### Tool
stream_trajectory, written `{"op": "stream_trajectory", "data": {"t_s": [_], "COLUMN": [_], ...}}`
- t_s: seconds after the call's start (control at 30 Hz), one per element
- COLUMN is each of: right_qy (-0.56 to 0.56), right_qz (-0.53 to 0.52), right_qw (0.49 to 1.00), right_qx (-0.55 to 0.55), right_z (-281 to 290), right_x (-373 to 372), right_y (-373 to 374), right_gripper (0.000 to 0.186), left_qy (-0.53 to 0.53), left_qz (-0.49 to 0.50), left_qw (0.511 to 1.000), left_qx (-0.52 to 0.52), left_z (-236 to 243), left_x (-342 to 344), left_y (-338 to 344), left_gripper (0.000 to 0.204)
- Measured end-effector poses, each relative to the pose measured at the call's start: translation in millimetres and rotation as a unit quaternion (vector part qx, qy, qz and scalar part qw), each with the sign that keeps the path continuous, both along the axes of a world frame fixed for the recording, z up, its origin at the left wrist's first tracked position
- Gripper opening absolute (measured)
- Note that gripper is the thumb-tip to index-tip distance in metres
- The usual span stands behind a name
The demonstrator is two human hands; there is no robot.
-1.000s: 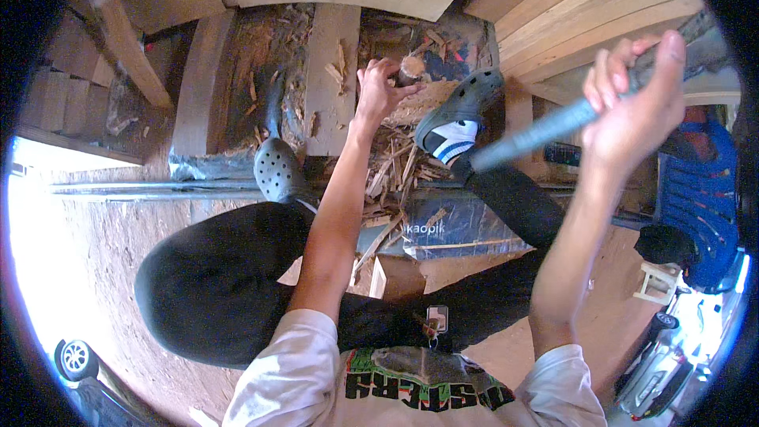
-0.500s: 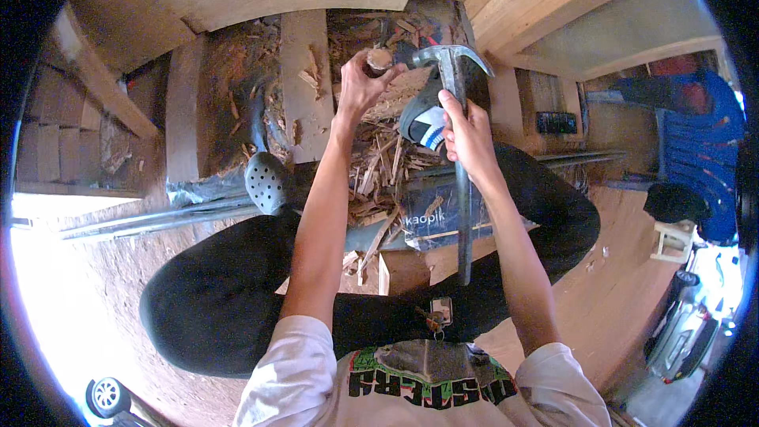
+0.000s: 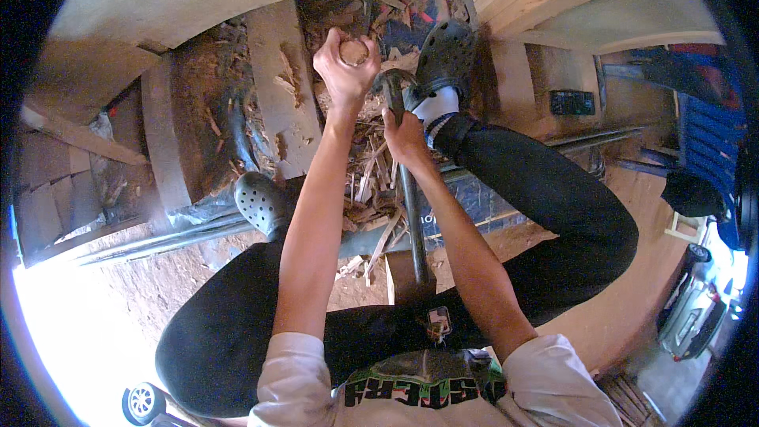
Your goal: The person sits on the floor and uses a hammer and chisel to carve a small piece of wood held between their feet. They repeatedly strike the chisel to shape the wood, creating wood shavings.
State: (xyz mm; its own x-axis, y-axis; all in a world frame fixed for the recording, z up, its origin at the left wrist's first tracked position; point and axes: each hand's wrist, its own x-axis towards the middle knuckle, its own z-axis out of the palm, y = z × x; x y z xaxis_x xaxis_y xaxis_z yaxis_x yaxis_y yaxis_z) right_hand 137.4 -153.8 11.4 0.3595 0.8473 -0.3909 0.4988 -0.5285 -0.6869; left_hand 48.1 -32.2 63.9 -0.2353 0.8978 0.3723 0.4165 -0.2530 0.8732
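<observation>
You sit over reddish-brown ground [image 3: 553,348], which runs up to a strip of dark rails [image 3: 158,245]. Beyond the rails, a flat wooden beam [image 3: 277,103] lies lengthwise among dirt and litter, and loose wood chips [image 3: 368,182] are heaped between your feet. A dark blue sheet [image 3: 474,204] lies partly under your right forearm. A broad pale panel [image 3: 198,8] overhangs the far left; long timber boards [image 3: 553,0] fill the far right, with a small black box [image 3: 572,103] below them. A parked car [image 3: 692,328] shows at the right rim and a wheel [image 3: 143,403] at the lower left. Your grey clogs [image 3: 261,202] stand either side of the chips. The round piece of wood [image 3: 354,53] sits inside the curl of your left hand [image 3: 344,83], its flat end facing up, fingers on its left and thumb on its right, clamped around it. Your right hand [image 3: 405,138] is closed on the hammer [image 3: 414,225], fingers wrapped around the handle just below the head; the rest of the handle runs down toward your lap. The hammer's head is just beside your left hand; whether they touch, you cannot tell from this view.
</observation>
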Motion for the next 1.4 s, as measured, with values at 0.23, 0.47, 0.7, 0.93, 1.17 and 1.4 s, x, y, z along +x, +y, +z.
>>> {"op": "stream_trajectory", "data": {"t_s": [0.23,0.47,0.7,0.93,1.17,1.4], "right_qy": [-0.055,-0.067,-0.031,-0.088,-0.006,-0.025], "right_qz": [0.008,0.010,-0.003,0.015,-0.034,-0.008], "right_qw": [0.998,0.997,0.999,0.995,0.999,1.000], "right_qx": [0.036,0.036,0.015,0.035,0.001,0.009], "right_z": [7,12,28,16,-3,6], "right_x": [-6,-11,-14,-13,-7,0], "right_y": [-3,0,7,3,2,3], "right_gripper": [0.046,0.048,0.048,0.043,0.045,0.050], "left_qy": [0.031,0.004,-0.013,-0.044,-0.229,-0.072], "left_qz": [0.025,-0.011,-0.022,-0.067,-0.018,-0.031], "left_qw": [0.999,0.993,0.990,0.981,0.958,0.994], "left_qx": [-0.014,-0.114,-0.138,-0.178,-0.169,-0.078], "left_z": [1,-10,-4,-14,-39,-34], "left_x": [-3,-9,-9,-12,-4,-31], "left_y": [28,64,62,73,-32,-112], "left_gripper": [0.029,0.034,0.035,0.027,0.026,0.015]}}
